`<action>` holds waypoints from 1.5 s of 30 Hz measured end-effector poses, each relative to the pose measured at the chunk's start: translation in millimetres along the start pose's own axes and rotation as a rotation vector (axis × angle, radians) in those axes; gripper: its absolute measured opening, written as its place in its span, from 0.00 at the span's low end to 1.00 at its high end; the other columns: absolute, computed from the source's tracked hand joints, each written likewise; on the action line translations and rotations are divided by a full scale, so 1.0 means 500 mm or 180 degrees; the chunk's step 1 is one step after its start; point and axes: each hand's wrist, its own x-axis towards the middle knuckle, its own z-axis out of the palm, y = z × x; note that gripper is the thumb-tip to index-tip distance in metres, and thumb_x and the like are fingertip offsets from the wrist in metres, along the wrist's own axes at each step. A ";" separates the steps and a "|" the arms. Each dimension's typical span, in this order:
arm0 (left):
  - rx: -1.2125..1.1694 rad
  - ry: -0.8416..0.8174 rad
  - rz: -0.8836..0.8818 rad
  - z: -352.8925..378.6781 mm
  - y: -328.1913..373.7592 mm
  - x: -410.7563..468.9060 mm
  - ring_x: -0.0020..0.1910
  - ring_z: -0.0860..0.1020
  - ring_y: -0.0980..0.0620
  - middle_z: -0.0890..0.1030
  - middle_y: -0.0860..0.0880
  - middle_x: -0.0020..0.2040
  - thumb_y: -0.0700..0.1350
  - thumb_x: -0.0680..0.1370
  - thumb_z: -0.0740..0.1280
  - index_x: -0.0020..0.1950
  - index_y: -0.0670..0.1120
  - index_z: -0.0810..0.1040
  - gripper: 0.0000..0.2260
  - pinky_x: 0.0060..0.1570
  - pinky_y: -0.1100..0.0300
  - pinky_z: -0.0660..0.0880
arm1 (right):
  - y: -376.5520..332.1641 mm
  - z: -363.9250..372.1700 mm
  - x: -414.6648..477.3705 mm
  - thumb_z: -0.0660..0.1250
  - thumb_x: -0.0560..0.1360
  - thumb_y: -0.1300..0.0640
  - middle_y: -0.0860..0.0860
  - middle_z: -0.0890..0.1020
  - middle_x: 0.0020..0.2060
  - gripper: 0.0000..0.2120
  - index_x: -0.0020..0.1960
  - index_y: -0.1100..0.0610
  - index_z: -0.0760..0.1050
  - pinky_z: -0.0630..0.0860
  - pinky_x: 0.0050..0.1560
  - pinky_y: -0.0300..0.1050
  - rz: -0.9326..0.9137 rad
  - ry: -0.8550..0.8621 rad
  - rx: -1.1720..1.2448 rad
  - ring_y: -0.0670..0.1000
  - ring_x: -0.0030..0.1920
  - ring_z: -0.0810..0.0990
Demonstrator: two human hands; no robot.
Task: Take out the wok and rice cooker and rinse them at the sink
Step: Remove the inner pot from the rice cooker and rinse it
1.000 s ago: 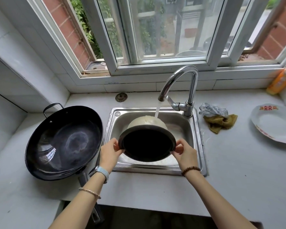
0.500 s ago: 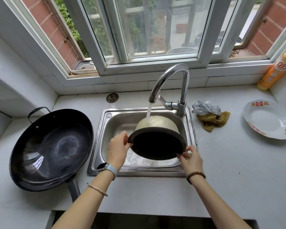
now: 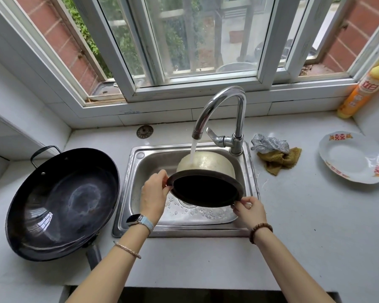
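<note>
We turn the rice cooker pot (image 3: 206, 164) under the water stream (image 3: 193, 152).
Our left hand (image 3: 153, 193) now grips the rim higher on its left and our right hand (image 3: 249, 209) pinches it lower at the near right, so the dark mouth slants rightward and the water lands on the left of the pale wall, not its top.

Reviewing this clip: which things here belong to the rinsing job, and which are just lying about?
In the job: rice cooker pot, gripped at its rim by left hand and right hand under the running faucet; sink; wok on the counter.
Lying about: grey scrubber, yellow cloth, plate, orange bottle.
</note>
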 end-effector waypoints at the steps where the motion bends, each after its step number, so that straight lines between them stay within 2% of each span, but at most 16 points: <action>1: 0.0008 0.0032 -0.0027 -0.004 -0.008 -0.001 0.36 0.76 0.52 0.76 0.52 0.37 0.41 0.74 0.72 0.41 0.48 0.69 0.12 0.38 0.53 0.78 | -0.008 0.007 0.002 0.67 0.75 0.64 0.60 0.83 0.41 0.04 0.49 0.62 0.75 0.80 0.53 0.54 0.0106 -0.0063 0.0221 0.59 0.46 0.83; 3: 0.0008 0.0085 -0.0069 -0.014 -0.026 -0.006 0.36 0.75 0.52 0.75 0.52 0.37 0.40 0.74 0.73 0.40 0.49 0.68 0.13 0.37 0.54 0.77 | -0.024 0.021 0.004 0.62 0.78 0.66 0.63 0.82 0.45 0.07 0.53 0.68 0.75 0.79 0.52 0.49 0.0326 -0.0155 0.0595 0.60 0.50 0.82; 6: -0.0019 0.0153 -0.0155 -0.031 -0.051 -0.017 0.36 0.75 0.51 0.76 0.50 0.36 0.40 0.74 0.73 0.39 0.48 0.68 0.13 0.36 0.55 0.75 | -0.050 0.045 -0.003 0.59 0.79 0.62 0.61 0.80 0.44 0.09 0.47 0.67 0.75 0.77 0.53 0.49 0.0689 -0.0295 0.1019 0.58 0.48 0.80; 9: -0.0081 0.0242 -0.0269 -0.047 -0.073 -0.032 0.37 0.76 0.51 0.77 0.50 0.36 0.37 0.73 0.72 0.39 0.46 0.70 0.11 0.37 0.54 0.76 | -0.065 0.067 -0.006 0.63 0.79 0.52 0.60 0.79 0.44 0.14 0.46 0.64 0.74 0.79 0.50 0.48 0.1007 -0.0491 0.1082 0.58 0.47 0.80; 11: -0.0103 0.0298 -0.0290 -0.056 -0.083 -0.045 0.37 0.76 0.51 0.77 0.51 0.37 0.36 0.73 0.72 0.40 0.45 0.71 0.10 0.36 0.56 0.75 | -0.071 0.077 -0.012 0.66 0.77 0.49 0.63 0.79 0.46 0.16 0.47 0.63 0.74 0.80 0.46 0.47 0.1139 -0.0686 0.1054 0.58 0.48 0.81; 13: -0.0088 0.0321 -0.0307 -0.062 -0.091 -0.055 0.38 0.76 0.52 0.77 0.51 0.37 0.36 0.74 0.71 0.40 0.46 0.71 0.10 0.36 0.60 0.74 | -0.076 0.083 -0.019 0.69 0.75 0.51 0.62 0.79 0.44 0.15 0.47 0.64 0.74 0.79 0.41 0.44 0.1227 -0.0831 0.1090 0.57 0.45 0.80; 15: -0.0085 0.0356 -0.0356 -0.064 -0.097 -0.063 0.37 0.76 0.54 0.76 0.52 0.38 0.37 0.74 0.71 0.40 0.47 0.72 0.10 0.35 0.65 0.71 | -0.082 0.085 -0.024 0.70 0.73 0.55 0.58 0.78 0.38 0.13 0.47 0.65 0.74 0.78 0.35 0.41 0.1294 -0.0980 0.1167 0.53 0.37 0.78; 19: -0.0123 0.0485 -0.0521 -0.067 -0.105 -0.073 0.36 0.73 0.56 0.75 0.52 0.38 0.35 0.74 0.70 0.40 0.47 0.71 0.11 0.34 0.69 0.65 | -0.087 0.094 -0.029 0.67 0.74 0.64 0.56 0.77 0.33 0.05 0.47 0.66 0.73 0.75 0.25 0.36 0.1472 -0.1097 0.1549 0.48 0.27 0.75; 24: -0.0105 0.0643 -0.0633 -0.069 -0.115 -0.071 0.37 0.74 0.52 0.75 0.50 0.39 0.35 0.74 0.71 0.42 0.44 0.74 0.08 0.35 0.69 0.66 | -0.096 0.110 -0.046 0.64 0.75 0.67 0.58 0.77 0.35 0.02 0.45 0.66 0.72 0.77 0.26 0.36 0.1386 -0.1147 0.1591 0.50 0.32 0.76; 28: -0.0230 0.0732 -0.0712 -0.068 -0.129 -0.066 0.40 0.78 0.50 0.79 0.49 0.40 0.34 0.73 0.71 0.42 0.46 0.76 0.08 0.41 0.55 0.78 | -0.105 0.124 -0.045 0.64 0.75 0.67 0.59 0.80 0.34 0.03 0.45 0.67 0.72 0.78 0.28 0.37 0.1166 -0.1084 0.1405 0.51 0.30 0.80; 30: -0.0417 0.0758 -0.0841 -0.065 -0.131 -0.064 0.41 0.80 0.51 0.80 0.48 0.41 0.34 0.74 0.71 0.42 0.46 0.76 0.08 0.41 0.59 0.77 | -0.108 0.126 -0.043 0.64 0.74 0.67 0.59 0.80 0.32 0.03 0.43 0.67 0.73 0.78 0.28 0.38 0.1109 -0.1076 0.1308 0.50 0.28 0.80; 33: -0.0742 0.0715 -0.1017 -0.061 -0.126 -0.064 0.43 0.81 0.53 0.82 0.48 0.43 0.36 0.75 0.70 0.44 0.46 0.78 0.06 0.40 0.71 0.71 | -0.111 0.119 -0.040 0.63 0.74 0.67 0.60 0.80 0.34 0.03 0.42 0.67 0.73 0.78 0.28 0.38 0.1059 -0.1053 0.1232 0.52 0.32 0.80; 36: -0.1160 0.0544 -0.1077 -0.059 -0.112 -0.062 0.45 0.81 0.58 0.83 0.51 0.43 0.38 0.75 0.71 0.50 0.45 0.81 0.06 0.44 0.74 0.71 | -0.111 0.102 -0.035 0.63 0.75 0.68 0.60 0.80 0.34 0.04 0.42 0.68 0.73 0.78 0.27 0.37 0.1043 -0.0990 0.1275 0.53 0.35 0.79; 38: -0.1513 0.0366 -0.1165 -0.053 -0.100 -0.056 0.46 0.81 0.59 0.83 0.50 0.45 0.37 0.76 0.70 0.54 0.44 0.81 0.08 0.48 0.72 0.72 | -0.107 0.087 -0.030 0.62 0.75 0.68 0.60 0.80 0.34 0.04 0.42 0.68 0.72 0.78 0.26 0.37 0.1062 -0.0922 0.1324 0.54 0.35 0.79; 42: -0.2333 -0.0031 -0.1497 -0.034 -0.066 -0.030 0.53 0.80 0.54 0.83 0.47 0.52 0.38 0.81 0.62 0.62 0.42 0.78 0.11 0.57 0.57 0.76 | -0.085 0.050 -0.020 0.61 0.76 0.67 0.60 0.78 0.37 0.04 0.44 0.68 0.71 0.78 0.27 0.36 0.1128 -0.0848 0.1443 0.53 0.36 0.78; 45: -0.2574 -0.0204 -0.1580 -0.024 -0.032 -0.012 0.54 0.80 0.54 0.83 0.49 0.52 0.45 0.82 0.61 0.55 0.48 0.80 0.08 0.57 0.55 0.77 | -0.070 0.026 -0.014 0.61 0.76 0.66 0.59 0.79 0.38 0.05 0.43 0.66 0.72 0.79 0.31 0.37 0.1173 -0.0814 0.1439 0.52 0.37 0.79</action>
